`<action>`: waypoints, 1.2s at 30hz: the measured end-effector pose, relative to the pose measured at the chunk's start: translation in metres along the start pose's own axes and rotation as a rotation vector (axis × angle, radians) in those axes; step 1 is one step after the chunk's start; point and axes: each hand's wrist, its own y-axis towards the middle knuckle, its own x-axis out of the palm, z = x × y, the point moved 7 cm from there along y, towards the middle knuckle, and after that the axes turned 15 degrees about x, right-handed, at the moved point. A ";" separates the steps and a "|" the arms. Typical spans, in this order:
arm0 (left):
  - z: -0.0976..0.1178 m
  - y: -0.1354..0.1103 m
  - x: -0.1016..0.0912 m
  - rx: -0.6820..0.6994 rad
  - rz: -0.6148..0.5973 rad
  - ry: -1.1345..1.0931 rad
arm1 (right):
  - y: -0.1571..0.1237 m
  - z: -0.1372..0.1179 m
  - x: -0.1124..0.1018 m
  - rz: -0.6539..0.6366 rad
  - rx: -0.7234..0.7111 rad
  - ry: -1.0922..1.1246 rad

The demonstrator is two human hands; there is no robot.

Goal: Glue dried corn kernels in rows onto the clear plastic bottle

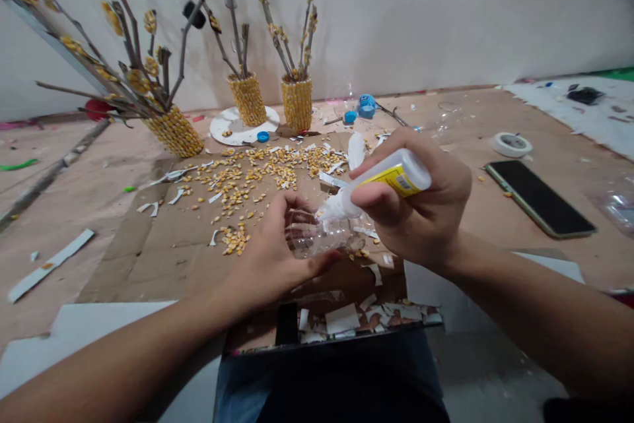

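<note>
My left hand [282, 248] is wrapped round a clear plastic bottle piece [310, 241] lying on its side above the cardboard [143, 251]. In my right hand [421, 205] is a white glue bottle [391, 179] with a yellow label, tilted so its nozzle points down and left. The nozzle tip meets or nearly meets the clear plastic; I cannot tell whether glue is coming out. Loose corn kernels [238, 195] lie scattered on the cardboard just beyond my hands. Strips of cut white paper [341, 319] lie close to me, below the plastic piece.
Three kernel-covered vases [297, 103] holding twigs stand at the back; one rests on a white disc [222, 126]. Blue caps [366, 106] lie behind my hands. To the right are a roll of white tape [512, 144], a phone [539, 198] and clear plastic [621, 202].
</note>
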 end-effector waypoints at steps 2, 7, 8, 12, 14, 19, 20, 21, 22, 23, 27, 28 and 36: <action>0.000 0.000 0.000 -0.004 -0.001 -0.002 | 0.000 -0.001 0.001 -0.004 -0.032 0.011; 0.002 0.000 0.000 -0.017 0.008 -0.015 | 0.000 -0.004 0.001 -0.012 -0.066 0.039; 0.002 0.000 0.000 -0.021 0.007 -0.021 | 0.000 -0.004 0.001 -0.011 -0.073 0.044; 0.003 -0.001 0.000 -0.038 0.011 -0.049 | 0.000 -0.003 -0.001 0.000 -0.082 0.044; 0.003 -0.001 0.000 -0.042 0.016 -0.065 | 0.000 -0.001 -0.002 0.020 -0.072 0.035; 0.004 0.000 0.002 -0.053 0.020 -0.121 | 0.000 0.000 -0.003 0.026 -0.071 0.048; 0.004 0.000 0.002 -0.058 0.021 -0.129 | 0.000 -0.001 -0.003 0.022 -0.077 0.054; 0.004 0.000 0.002 -0.064 0.023 -0.134 | 0.000 -0.002 -0.003 0.021 -0.082 0.056; 0.003 0.000 0.002 -0.069 0.025 -0.139 | 0.000 -0.002 -0.003 0.022 -0.083 0.052; 0.003 -0.001 0.003 -0.074 0.026 -0.145 | 0.000 -0.002 -0.004 0.026 -0.083 0.044; 0.004 -0.002 0.002 -0.086 0.030 -0.162 | 0.000 0.000 -0.005 0.048 -0.064 -0.011; 0.004 -0.003 0.002 -0.089 0.030 -0.160 | 0.000 0.000 -0.006 0.053 -0.066 -0.015; 0.008 -0.001 0.000 -0.078 0.028 -0.107 | 0.001 0.001 -0.008 0.069 -0.076 -0.036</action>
